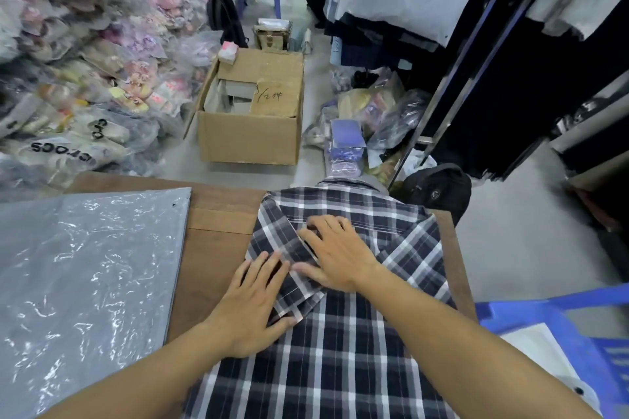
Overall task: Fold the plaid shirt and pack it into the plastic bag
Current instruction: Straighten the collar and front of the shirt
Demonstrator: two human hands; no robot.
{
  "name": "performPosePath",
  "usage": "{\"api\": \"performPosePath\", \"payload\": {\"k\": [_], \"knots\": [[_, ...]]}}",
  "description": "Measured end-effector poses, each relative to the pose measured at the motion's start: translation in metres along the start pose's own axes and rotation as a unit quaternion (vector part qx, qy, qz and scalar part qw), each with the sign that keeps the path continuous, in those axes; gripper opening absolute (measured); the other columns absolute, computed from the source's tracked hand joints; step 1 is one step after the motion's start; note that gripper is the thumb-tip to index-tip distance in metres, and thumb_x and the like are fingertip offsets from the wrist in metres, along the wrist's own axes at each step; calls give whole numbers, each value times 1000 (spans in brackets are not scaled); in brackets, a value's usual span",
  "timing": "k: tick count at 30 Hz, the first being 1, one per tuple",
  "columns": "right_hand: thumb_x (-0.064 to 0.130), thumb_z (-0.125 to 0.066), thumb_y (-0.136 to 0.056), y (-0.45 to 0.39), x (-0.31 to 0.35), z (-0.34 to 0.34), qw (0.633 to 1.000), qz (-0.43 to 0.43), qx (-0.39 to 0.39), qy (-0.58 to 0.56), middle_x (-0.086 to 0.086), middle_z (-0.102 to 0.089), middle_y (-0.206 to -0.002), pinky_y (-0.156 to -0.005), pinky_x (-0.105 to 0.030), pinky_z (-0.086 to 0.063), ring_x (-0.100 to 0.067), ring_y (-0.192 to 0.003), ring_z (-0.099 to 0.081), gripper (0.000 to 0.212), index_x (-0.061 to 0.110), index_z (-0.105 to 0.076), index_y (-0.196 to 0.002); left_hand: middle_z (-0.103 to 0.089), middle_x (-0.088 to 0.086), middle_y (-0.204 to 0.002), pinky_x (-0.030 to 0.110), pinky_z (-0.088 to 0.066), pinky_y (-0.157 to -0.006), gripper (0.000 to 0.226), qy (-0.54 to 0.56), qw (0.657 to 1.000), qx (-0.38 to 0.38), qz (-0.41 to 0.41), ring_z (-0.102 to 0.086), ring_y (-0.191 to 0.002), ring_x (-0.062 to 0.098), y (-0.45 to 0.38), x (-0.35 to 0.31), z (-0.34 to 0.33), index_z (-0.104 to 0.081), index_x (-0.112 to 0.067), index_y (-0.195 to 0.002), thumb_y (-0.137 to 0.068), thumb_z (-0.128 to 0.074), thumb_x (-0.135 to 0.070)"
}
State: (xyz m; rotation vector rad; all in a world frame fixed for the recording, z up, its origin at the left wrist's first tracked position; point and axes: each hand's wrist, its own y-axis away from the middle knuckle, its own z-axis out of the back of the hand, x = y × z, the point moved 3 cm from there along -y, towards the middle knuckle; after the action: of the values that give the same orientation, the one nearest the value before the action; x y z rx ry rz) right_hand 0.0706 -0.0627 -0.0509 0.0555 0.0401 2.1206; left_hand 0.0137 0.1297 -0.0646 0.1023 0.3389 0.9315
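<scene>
The plaid shirt (340,333) lies flat on the wooden tabletop (211,248), its long axis running from the near edge away toward the cardboard box (250,112) on the floor beyond. A sleeve has been turned inward across its upper part. Both hands press on that fold: the left hand (252,303) lies flat with fingers spread on the shirt's left edge, and the right hand (335,252) lies just beyond it, fingers splayed over the folded sleeve; neither is gripping anything. The plastic bag (85,282) lies flat to the shirt's left, apart from it, nearer the left hand, so packing likely means carrying the folded shirt leftward. Beyond the bag, packed goods (68,146) carry lettering that seems to read "crocs"; handwriting on the box is unclear.
</scene>
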Motion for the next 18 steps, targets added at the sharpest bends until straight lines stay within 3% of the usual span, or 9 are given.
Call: {"api": "performPosePath", "payload": {"k": [2, 4, 6, 8, 10, 13, 16, 18], "knots": [[78, -34, -90, 9, 6, 12, 998, 61, -6, -10, -7, -53, -113, -82, -39, -45, -25, -94, -49, 75, 14, -54, -123, 15, 4, -164, 40, 13, -117, 91, 2, 1000, 4, -13, 19, -150, 20, 8, 1, 6, 4, -17, -156, -90, -30, -69], [76, -39, -86, 18, 13, 15, 992, 125, 5, 15, -6, -50, -102, -73, -37, -43, -23, -84, -45, 72, 13, -56, -114, -1, 7, -165, 38, 8, -119, 89, -2, 1000, -7, -25, 4, -151, 23, 14, 3, 13, -10, -16, -156, -88, -36, -65], [65, -46, -85, 27, 18, 12, 986, 163, 18, 39, -8, -51, -98, -68, -36, -43, -23, -79, -44, 60, 12, -56, -110, -28, 8, -156, 35, -7, -117, 80, -1, 998, -43, -41, -21, -145, 23, 19, 4, 24, -31, -14, -149, -86, -43, -63], [51, -51, -86, 34, 21, 8, 985, 167, 15, 37, -8, -52, -95, -62, -35, -44, -21, -74, -42, 45, 13, -55, -109, -42, 4, -140, 34, -24, -111, 67, -2, 997, -56, -60, -37, -131, 21, 26, 6, 32, -44, -16, -135, -84, -48, -59], [42, -54, -88, 38, 21, 5, 987, 155, 12, 31, -8, -54, -95, -59, -33, -43, -20, -72, -43, 34, 14, -53, -107, -48, 2, -125, 36, -36, -102, 56, -15, 996, -51, -78, -44, -116, 20, 37, 10, 34, -50, -16, -122, -80, -51, -52], [35, -59, -91, 40, 20, -1, 990, 138, 22, 38, -8, -58, -102, -62, -34, -51, -21, -78, -52, 27, 14, -54, -107, -49, 2, -104, 35, -43, -83, 44, -52, 996, -32, -68, -46, -93, 21, 52, 28, 32, -52, -13, -106, -73, -55, -42], [34, -59, -92, 38, 22, -4, 990, 132, 37, 42, -7, -59, -105, -63, -35, -54, -21, -79, -53, 29, 13, -53, -111, -40, -6, -85, 27, -39, -65, 26, -45, 997, -46, -34, -36, -72, 14, 60, 42, 34, -41, -20, -88, -74, -59, -32], [36, -60, -88, 38, 22, -2, 989, 130, 49, 39, -7, -58, -108, -64, -36, -55, -22, -81, -55, 37, 13, -53, -117, -38, -9, -81, 24, -34, -61, 27, -13, 999, -48, -14, -37, -67, 11, 60, 45, 36, -34, -26, -84, -82, -60, -30]]}}
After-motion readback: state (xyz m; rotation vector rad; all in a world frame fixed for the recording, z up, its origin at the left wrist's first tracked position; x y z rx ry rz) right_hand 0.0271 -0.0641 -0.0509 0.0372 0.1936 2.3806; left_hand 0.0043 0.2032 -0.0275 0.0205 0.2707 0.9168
